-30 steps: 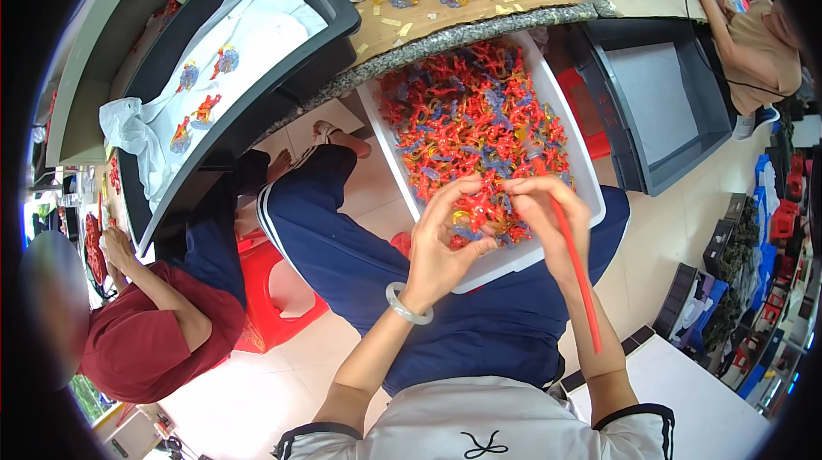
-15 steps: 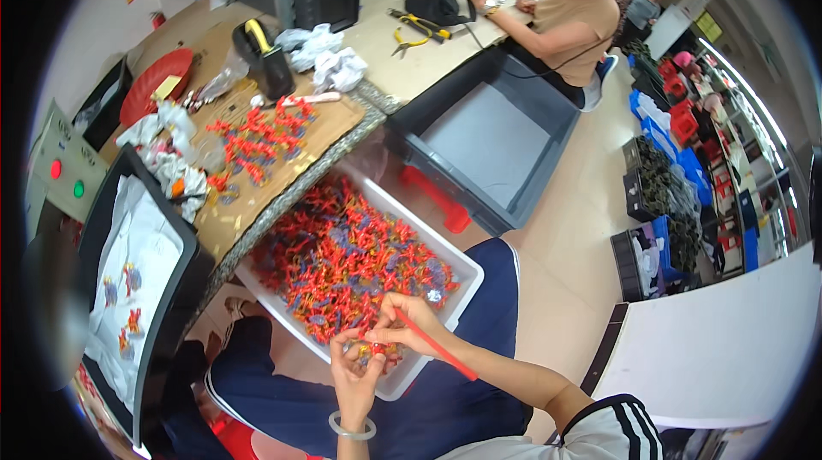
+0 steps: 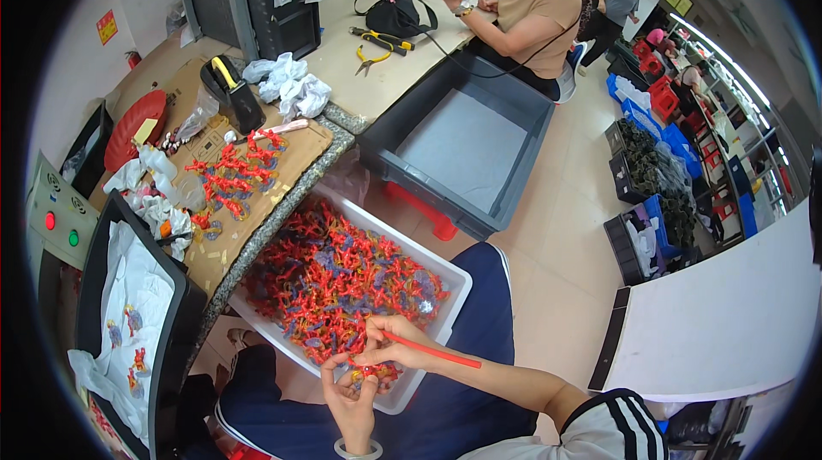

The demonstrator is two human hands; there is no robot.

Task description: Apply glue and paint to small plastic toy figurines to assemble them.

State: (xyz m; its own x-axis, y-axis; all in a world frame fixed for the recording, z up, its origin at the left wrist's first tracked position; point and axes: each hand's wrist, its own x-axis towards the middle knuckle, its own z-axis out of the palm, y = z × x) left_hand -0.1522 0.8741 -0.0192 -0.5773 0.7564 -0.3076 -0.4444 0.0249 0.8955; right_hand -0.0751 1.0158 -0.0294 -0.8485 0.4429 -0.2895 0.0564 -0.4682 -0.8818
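Left hand: the left hand (image 3: 349, 396) has thumb and fingers closed around a small red-and-yellow figurine (image 3: 368, 372), partly hidden by the fingers.
Right hand: the right hand (image 3: 392, 344), just ahead of and to the right of the left one, grips a slim red stick (image 3: 441, 353); the stick slants back over the forearm, and its front end is hidden at the fingers.
Bangle: a pale bangle (image 3: 358, 451) circles the wrist behind the left hand.
Tub: a white plastic tub (image 3: 458, 293) lies under and ahead of both hands, over navy trousers (image 3: 494, 306).
Tub contents: a dense heap of red, yellow and blue-violet figurines (image 3: 334, 267), directly ahead of the hands.
Tray: a black tray (image 3: 186, 302), left of the left hand, is lined with white paper (image 3: 128, 267); four figurines lie apart on it.
Table: ahead and left of the hands, the table (image 3: 295, 152) carries a close group of red figures (image 3: 235, 171).
Crate: a grey crate (image 3: 535, 139) stands ahead and right of the right hand.
Pliers: yellow-handled pliers (image 3: 374, 55), beyond the tub, lie near a black bag (image 3: 398, 13).
Co-worker: a person in a tan top (image 3: 529, 19) sits beyond the crate, farthest ahead of the hands.
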